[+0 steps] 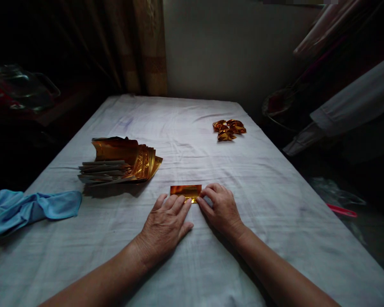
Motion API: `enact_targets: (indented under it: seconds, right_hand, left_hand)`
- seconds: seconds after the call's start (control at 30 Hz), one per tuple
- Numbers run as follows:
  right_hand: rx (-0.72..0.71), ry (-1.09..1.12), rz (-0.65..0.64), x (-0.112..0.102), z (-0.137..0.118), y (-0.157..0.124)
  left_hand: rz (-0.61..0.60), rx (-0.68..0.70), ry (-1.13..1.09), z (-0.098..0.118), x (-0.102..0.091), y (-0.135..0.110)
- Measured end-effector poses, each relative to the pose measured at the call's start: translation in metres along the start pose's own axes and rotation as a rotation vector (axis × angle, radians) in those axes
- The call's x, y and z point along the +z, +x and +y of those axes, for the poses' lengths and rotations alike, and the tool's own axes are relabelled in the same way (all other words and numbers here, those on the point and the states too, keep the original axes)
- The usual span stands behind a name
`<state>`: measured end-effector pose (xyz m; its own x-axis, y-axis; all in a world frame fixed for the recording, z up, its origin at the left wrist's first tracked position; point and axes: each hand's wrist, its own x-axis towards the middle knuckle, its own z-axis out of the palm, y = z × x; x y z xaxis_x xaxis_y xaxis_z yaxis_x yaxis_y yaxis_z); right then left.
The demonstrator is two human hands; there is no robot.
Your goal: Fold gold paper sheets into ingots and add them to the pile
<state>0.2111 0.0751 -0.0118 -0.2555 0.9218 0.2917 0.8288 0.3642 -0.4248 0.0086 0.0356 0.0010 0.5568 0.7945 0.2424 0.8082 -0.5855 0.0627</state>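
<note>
A small rectangle of shiny gold foil paper lies flat on the white cloth, with a fold line along its near part. My left hand rests palm down, its fingers stretched out and pressing the paper's near edge. At the right end of the paper, my right hand pinches the near corner between thumb and forefinger. To the left beyond my hands is a stack of gold foil sheets, curled and uneven, with grey undersides. Several folded gold foil pieces sit in a cluster at the far right.
The white cloth covers the table in light wrinkles. A crumpled blue cloth lies at the left edge. Off the right side, a pink handle and clear plastic show lower down. A glass jug stands at far left, near a curtain.
</note>
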Motion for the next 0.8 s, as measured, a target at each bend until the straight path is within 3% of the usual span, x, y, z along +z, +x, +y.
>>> enact_targets:
  seconds: [0.53, 0.7, 0.8]
  right_hand:
    - [-0.012, -0.073, 0.054, -0.001, -0.004, -0.003]
    - [-0.18, -0.14, 0.111, -0.005, -0.022, -0.017]
    - [-0.273, -0.165, -0.009, -0.004, -0.035, -0.024]
  left_hand:
    - [0.03, -0.029, 0.014, -0.025, -0.003, -0.035]
    - [0.061, -0.015, 0.02, -0.022, -0.002, -0.032]
    - [0.085, -0.013, 0.026, -0.021, -0.002, -0.031]
